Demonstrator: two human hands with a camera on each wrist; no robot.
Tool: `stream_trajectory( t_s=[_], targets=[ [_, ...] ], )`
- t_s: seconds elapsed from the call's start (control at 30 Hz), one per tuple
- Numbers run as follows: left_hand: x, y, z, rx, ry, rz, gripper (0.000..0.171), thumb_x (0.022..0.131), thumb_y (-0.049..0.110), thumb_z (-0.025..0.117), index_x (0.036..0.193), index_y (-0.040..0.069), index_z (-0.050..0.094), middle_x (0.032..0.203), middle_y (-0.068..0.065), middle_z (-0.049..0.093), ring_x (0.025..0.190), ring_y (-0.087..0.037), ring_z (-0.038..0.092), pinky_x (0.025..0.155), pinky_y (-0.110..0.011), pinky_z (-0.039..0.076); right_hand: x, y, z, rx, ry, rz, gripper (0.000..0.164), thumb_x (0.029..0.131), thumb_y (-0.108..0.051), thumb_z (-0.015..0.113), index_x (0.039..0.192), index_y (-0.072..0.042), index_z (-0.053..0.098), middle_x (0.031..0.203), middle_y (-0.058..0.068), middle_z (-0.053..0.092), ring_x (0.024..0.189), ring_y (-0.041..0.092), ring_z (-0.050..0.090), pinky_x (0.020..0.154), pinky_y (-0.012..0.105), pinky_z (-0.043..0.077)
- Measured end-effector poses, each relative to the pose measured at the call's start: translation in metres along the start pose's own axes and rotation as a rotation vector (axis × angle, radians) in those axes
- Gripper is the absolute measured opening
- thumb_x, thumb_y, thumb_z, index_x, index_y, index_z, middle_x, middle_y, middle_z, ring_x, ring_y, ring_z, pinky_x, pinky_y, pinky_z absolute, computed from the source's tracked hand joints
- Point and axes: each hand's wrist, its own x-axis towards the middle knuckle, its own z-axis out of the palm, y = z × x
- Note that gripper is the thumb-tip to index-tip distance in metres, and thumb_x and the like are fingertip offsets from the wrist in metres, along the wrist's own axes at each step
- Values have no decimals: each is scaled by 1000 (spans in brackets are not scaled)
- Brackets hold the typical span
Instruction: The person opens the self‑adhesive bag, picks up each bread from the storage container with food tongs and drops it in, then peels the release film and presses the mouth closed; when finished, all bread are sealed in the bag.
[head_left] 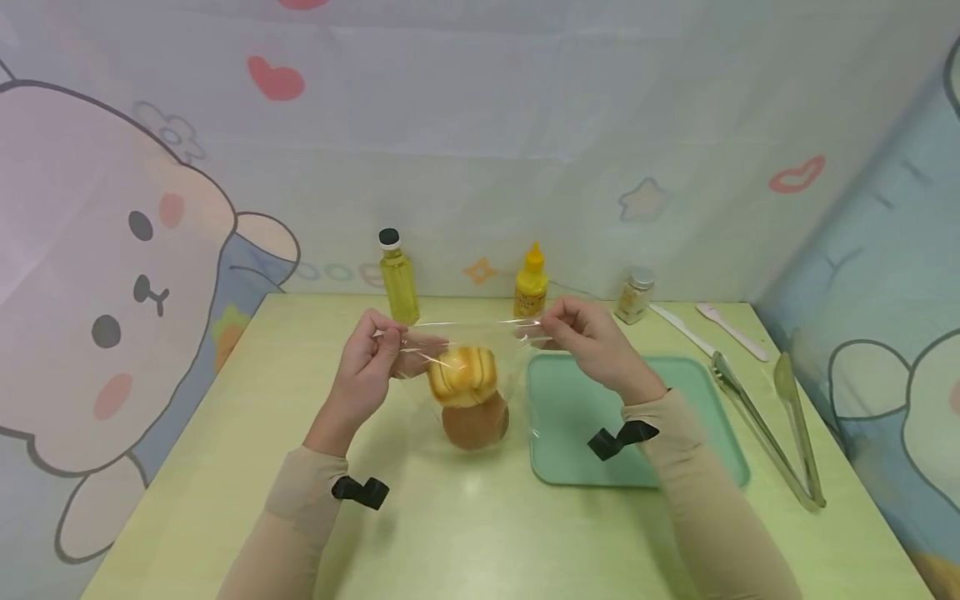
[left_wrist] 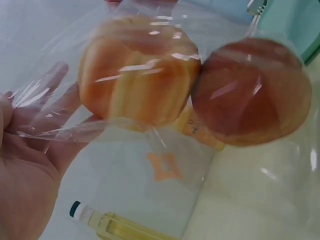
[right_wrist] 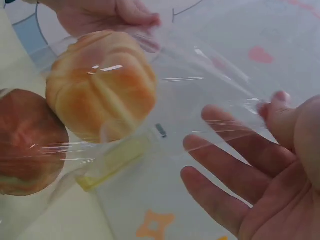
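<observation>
A clear plastic bag (head_left: 480,333) is stretched between my two hands above the table. My left hand (head_left: 365,358) pinches its upper left corner between thumb and fingers. The upper right corner is pinched by my right hand (head_left: 592,346), whose other fingers spread behind the film in the right wrist view. Inside the bag sit two bread rolls: a golden, grooved bun (head_left: 462,377) on top and a round brown bun (head_left: 476,422) below it. Both wrist views show the golden bun (left_wrist: 140,72) and brown bun (left_wrist: 252,92) touching each other through the shiny film.
A green tray (head_left: 585,462) lies under and beside my right forearm. Metal tongs (head_left: 802,433) rest at its right, with a white plastic knife (head_left: 682,329) and fork (head_left: 735,333) behind. Along the back stand an oil bottle (head_left: 400,287), a yellow squeeze bottle (head_left: 531,287) and a seasoning jar (head_left: 635,296).
</observation>
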Motion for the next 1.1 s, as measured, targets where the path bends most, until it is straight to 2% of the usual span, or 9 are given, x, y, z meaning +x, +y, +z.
stream_trajectory(
  t_s=[0.13,0.27,0.4,0.5,0.57,0.7,0.9,1.0,1.1],
  targets=[
    [4,-6,2,-92,17,-123,30,115,30,36,108,2,38,111,-16,79,91,-26,80,68,-45,64,6,14,11,171,-30,86,36,115,-28,41,101,4,48,110,20,78,101,22,78,86,45,63],
    [8,-20,2,-147,55,-244,29,114,37,36,110,8,40,111,-13,79,86,-28,80,59,-48,63,12,34,19,310,8,240,37,116,-35,35,103,-2,43,104,18,79,94,29,80,76,48,64],
    [10,-42,0,-168,92,-422,31,114,42,36,110,12,41,109,-6,79,83,-22,80,55,-40,63,19,56,25,351,70,394,31,117,-31,33,103,-5,42,100,15,80,90,28,80,67,39,65],
    [10,-59,-3,-167,105,-541,30,115,41,35,109,13,41,110,-7,79,82,-21,80,56,-37,63,22,71,29,332,106,477,28,118,-27,31,107,-4,42,100,15,80,89,26,80,64,35,64],
    [10,-69,-4,-170,108,-593,28,115,39,34,111,12,41,113,-12,78,82,-22,79,56,-38,63,24,81,31,315,130,521,27,118,-25,31,109,-2,43,99,16,79,89,26,80,65,35,64],
    [13,-83,-5,-127,91,-646,28,117,33,33,119,7,41,122,-23,74,77,-20,76,51,-30,59,27,97,35,306,194,593,26,117,-22,34,109,0,44,96,17,78,86,25,80,64,35,64],
    [15,-96,-7,-106,102,-722,30,117,32,31,125,4,40,130,-30,68,75,-19,76,62,-34,64,30,110,43,292,251,625,30,116,-19,35,123,10,43,110,30,75,83,20,78,63,31,63],
    [14,-100,-8,-118,113,-743,37,117,33,29,133,1,37,135,-34,64,89,-26,79,69,-39,65,30,115,46,282,271,635,34,115,-19,37,132,10,42,119,34,71,87,21,79,63,27,62],
    [14,-102,-7,-108,113,-758,48,116,38,31,144,-2,32,142,-33,59,109,-35,75,76,-40,65,29,117,46,254,285,649,41,115,-21,40,142,9,41,123,34,70,99,30,78,63,25,61]
  ],
)
